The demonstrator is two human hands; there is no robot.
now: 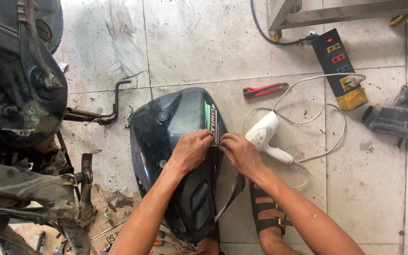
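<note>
A black motorcycle body panel (166, 137) lies on the tiled floor in front of me, with a green, white and red striped sticker (211, 120) along its right edge. My left hand (191, 150) rests on the panel, its fingertips pressed at the lower end of the sticker. My right hand (241, 153) meets it from the right and pinches the same edge of the sticker. Whether the sticker is lifted off the panel there is hidden by my fingers.
A white heat gun (266, 136) lies just right of my right hand, its cord running to a black power strip (338, 63). A red utility knife (263, 89) lies beyond the panel. A stripped motorcycle (20, 108) fills the left. My sandalled foot (269, 212) is below.
</note>
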